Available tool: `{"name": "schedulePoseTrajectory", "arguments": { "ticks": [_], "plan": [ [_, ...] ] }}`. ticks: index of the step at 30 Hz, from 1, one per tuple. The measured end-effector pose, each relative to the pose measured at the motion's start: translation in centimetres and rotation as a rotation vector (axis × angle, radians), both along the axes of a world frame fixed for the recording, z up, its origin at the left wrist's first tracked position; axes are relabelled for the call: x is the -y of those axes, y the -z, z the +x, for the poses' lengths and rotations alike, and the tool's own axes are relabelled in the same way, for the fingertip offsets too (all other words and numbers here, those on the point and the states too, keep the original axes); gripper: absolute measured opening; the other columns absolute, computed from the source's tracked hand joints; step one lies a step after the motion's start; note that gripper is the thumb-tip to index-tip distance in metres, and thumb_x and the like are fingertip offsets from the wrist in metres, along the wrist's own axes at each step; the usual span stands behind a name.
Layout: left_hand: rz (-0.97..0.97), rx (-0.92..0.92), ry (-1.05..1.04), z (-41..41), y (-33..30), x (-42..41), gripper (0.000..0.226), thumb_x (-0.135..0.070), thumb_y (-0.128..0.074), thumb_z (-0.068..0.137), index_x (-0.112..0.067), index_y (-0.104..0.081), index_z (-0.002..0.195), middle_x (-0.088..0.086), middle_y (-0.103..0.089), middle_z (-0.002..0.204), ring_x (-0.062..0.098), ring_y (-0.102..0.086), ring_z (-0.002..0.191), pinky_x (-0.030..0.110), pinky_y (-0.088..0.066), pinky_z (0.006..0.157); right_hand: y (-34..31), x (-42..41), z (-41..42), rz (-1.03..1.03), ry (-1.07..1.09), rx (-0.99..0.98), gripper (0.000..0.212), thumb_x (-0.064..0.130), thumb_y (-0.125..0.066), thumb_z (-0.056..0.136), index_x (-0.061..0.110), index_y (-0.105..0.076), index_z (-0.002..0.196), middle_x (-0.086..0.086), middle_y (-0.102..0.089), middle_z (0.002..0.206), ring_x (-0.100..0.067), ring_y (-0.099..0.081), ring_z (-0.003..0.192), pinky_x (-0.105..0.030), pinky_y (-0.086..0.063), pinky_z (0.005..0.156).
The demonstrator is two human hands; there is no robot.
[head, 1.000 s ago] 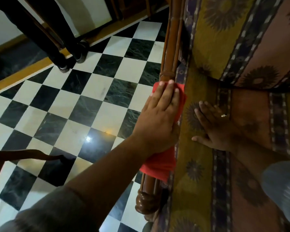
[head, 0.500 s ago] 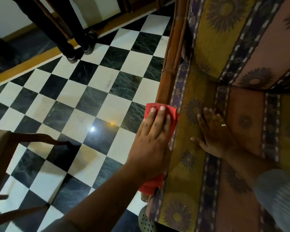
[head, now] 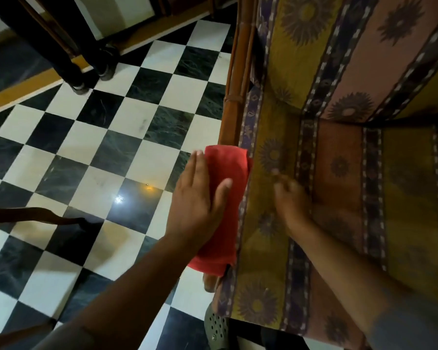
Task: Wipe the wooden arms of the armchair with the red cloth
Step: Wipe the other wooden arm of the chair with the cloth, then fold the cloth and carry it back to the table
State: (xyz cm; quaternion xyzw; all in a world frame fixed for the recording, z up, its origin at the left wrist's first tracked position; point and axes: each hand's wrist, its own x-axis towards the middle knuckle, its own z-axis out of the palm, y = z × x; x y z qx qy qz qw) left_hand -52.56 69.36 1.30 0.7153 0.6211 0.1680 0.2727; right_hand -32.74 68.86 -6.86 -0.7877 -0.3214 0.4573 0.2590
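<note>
The red cloth (head: 228, 173) is draped over the armchair's wooden left arm (head: 234, 109), which runs from the top of the view down toward me. My left hand (head: 195, 200) lies on the cloth's outer, floor-side face, fingers flat and thumb across the top, pressing it to the wood. Under the cloth the arm is hidden; only its rounded front end shows below. My right hand (head: 291, 200) is blurred over the patterned seat cushion (head: 339, 173), fingers apart and holding nothing.
A black-and-white checkered floor (head: 86, 147) spreads to the left of the chair. Dark furniture legs (head: 68, 59) stand at the far left. A curved wooden piece (head: 36, 215) juts in from the left edge. A grey perforated shoe (head: 216, 329) sits below the chair's front.
My left hand drew the cloth toward me along the arm, then shifted to the arm's outer side. My right hand left its flat rest on the cushion and is moving.
</note>
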Motion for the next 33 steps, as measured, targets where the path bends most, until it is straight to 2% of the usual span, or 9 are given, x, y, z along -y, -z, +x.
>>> {"name": "schedulePoseTrajectory", "arguments": {
  "ticks": [2, 4, 6, 8, 12, 19, 26, 30, 33],
  "plan": [
    [-0.066, 0.072, -0.125, -1.2, 0.1, 0.0, 0.051, -0.060, -0.033, 0.099, -0.017, -0.059, 0.106, 0.003, -0.067, 0.097, 0.023, -0.063, 0.096, 0.027, -0.047, 0.080, -3.5, 1.7, -3.0, 0.033, 0.192, -0.296, 0.072, 0.087, -0.042, 0.078, 0.034, -0.067, 0.118, 0.002, -0.071, 0.117, -0.017, -0.065, 0.101, -0.037, -0.051, 0.091],
    [-0.193, 0.177, -0.190, -2.1, 0.4, 0.2, 0.047, -0.050, -0.039, 0.100, -0.011, -0.058, 0.082, 0.002, -0.060, 0.070, 0.021, -0.059, 0.069, 0.033, -0.042, 0.062, -5.8, 3.6, -5.6, 0.046, 0.093, -0.466, 0.076, 0.097, -0.041, 0.065, 0.040, -0.072, 0.104, 0.006, -0.077, 0.106, -0.015, -0.071, 0.098, -0.039, -0.055, 0.089],
    [-0.183, 0.180, -0.195, -2.6, 0.5, 0.5, 0.035, -0.040, -0.046, 0.102, -0.013, -0.060, 0.086, 0.001, -0.062, 0.074, 0.016, -0.059, 0.070, 0.034, -0.046, 0.064, -7.0, 4.8, -7.3, 0.054, 0.070, -0.518, 0.066, 0.089, -0.054, 0.070, 0.032, -0.072, 0.098, 0.004, -0.077, 0.105, -0.015, -0.071, 0.098, -0.040, -0.057, 0.089],
    [-0.132, 0.177, -0.201, -2.6, 0.2, 0.6, 0.022, -0.036, -0.048, 0.102, -0.020, -0.058, 0.089, -0.008, -0.059, 0.076, 0.002, -0.055, 0.069, 0.017, -0.042, 0.061, -7.2, 4.6, -8.1, 0.044, 0.192, -0.533, 0.043, 0.067, -0.067, 0.078, 0.026, -0.071, 0.090, 0.004, -0.076, 0.099, -0.015, -0.070, 0.095, -0.041, -0.057, 0.088],
    [-0.092, 0.238, -0.209, -1.7, -1.0, 0.7, 0.018, -0.030, -0.049, 0.102, -0.020, -0.055, 0.089, -0.012, -0.055, 0.074, -0.014, -0.053, 0.065, 0.004, -0.037, 0.056, -8.6, 3.8, -8.0, 0.146, 0.281, -0.467, 0.024, 0.040, -0.066, 0.093, 0.020, -0.067, 0.079, -0.007, -0.075, 0.100, -0.024, -0.070, 0.093, -0.048, -0.055, 0.090],
    [-0.099, 0.389, -0.080, 3.5, -3.5, 3.4, 0.014, -0.030, -0.048, 0.103, -0.021, -0.057, 0.099, -0.015, -0.057, 0.080, -0.017, -0.056, 0.070, 0.000, -0.040, 0.057, -9.9, 8.5, -3.0, 0.349, 0.352, -0.428, 0.024, 0.037, -0.058, 0.097, 0.018, -0.071, 0.094, -0.009, -0.076, 0.100, -0.028, -0.071, 0.098, -0.055, -0.055, 0.092],
    [-0.123, 0.378, 0.136, 12.7, -3.6, 8.9, 0.014, -0.027, -0.050, 0.103, -0.020, -0.059, 0.094, -0.015, -0.054, 0.078, -0.015, -0.051, 0.070, 0.004, -0.036, 0.062, -9.5, 16.8, 4.4, 0.437, 0.568, -0.491, 0.028, 0.032, -0.058, 0.099, 0.051, -0.073, 0.085, 0.021, -0.077, 0.090, 0.002, -0.072, 0.084, -0.020, -0.057, 0.068],
    [-0.184, 0.373, 0.278, 20.5, -3.7, 15.0, 0.015, -0.031, -0.048, 0.103, -0.029, -0.057, 0.090, -0.015, -0.054, 0.072, -0.011, -0.051, 0.063, 0.009, -0.037, 0.056, -10.5, 24.9, 10.5, 0.472, 0.689, -0.379, 0.018, 0.042, -0.056, 0.095, 0.052, -0.070, 0.093, 0.017, -0.076, 0.099, -0.007, -0.072, 0.095, -0.041, -0.059, 0.088],
    [-0.216, 0.385, 0.397, 25.6, -4.1, 19.3, 0.015, -0.031, -0.048, 0.103, -0.031, -0.060, 0.094, -0.017, -0.055, 0.074, -0.007, -0.052, 0.063, 0.012, -0.039, 0.058, -11.3, 30.6, 14.0, 0.516, 0.820, -0.338, 0.019, 0.042, -0.054, 0.099, 0.044, -0.065, 0.114, 0.018, -0.073, 0.109, -0.004, -0.070, 0.100, -0.035, -0.059, 0.089]
  ]
}}
